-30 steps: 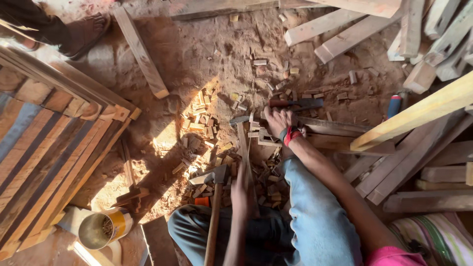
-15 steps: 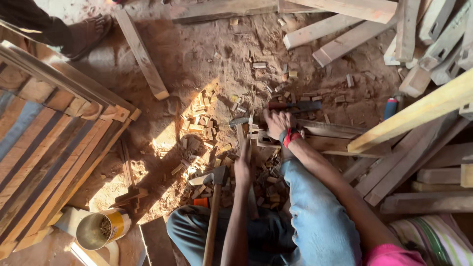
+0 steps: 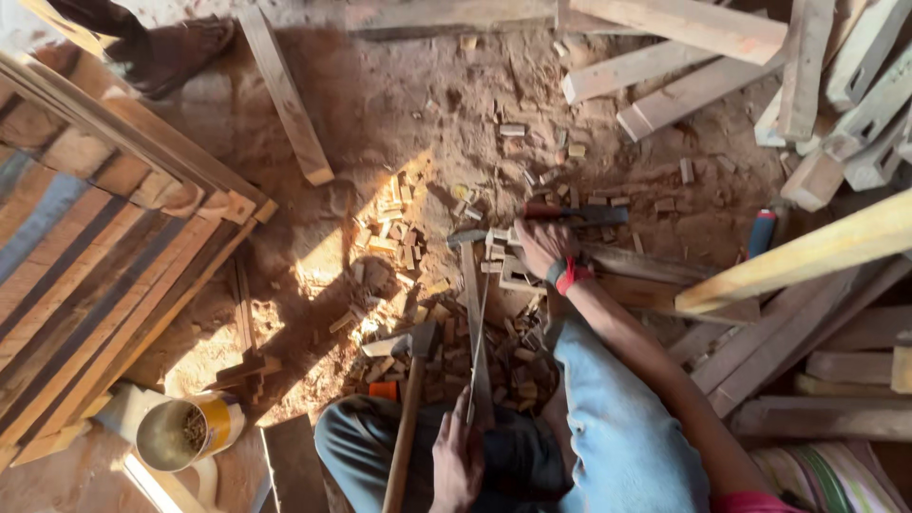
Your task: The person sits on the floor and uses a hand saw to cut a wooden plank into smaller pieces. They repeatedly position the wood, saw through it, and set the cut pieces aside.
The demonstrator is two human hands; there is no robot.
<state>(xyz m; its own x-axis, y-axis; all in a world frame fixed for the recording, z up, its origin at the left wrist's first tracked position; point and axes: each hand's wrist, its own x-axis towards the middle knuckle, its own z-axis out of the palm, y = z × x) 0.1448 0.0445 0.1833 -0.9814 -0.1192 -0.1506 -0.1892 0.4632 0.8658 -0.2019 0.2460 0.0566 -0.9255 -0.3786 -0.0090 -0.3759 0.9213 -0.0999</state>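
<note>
A long narrow wooden strip (image 3: pixel 475 323) lay lengthwise between the person's knees, running from the lap out over the dirt floor (image 3: pixel 399 104). The left hand (image 3: pixel 458 463) was closed around its near end, fingers wrapped on the wood. The right hand (image 3: pixel 540 249), with a red band at the wrist, pressed down on a small pale offcut (image 3: pixel 513 275) at the strip's far end; whether those fingers pinched it or only rested on it could not be told. A hammer (image 3: pixel 410 399) lay just left of the strip, its handle slanting toward the lap. Small wood blocks (image 3: pixel 394 237) littered the ground around the work. A slatted wooden frame (image 3: pixel 104 275) crowded the left side, a tin can (image 3: pixel 185 432) below it, and stacked planks (image 3: pixel 807 275) hemmed in the right.
</note>
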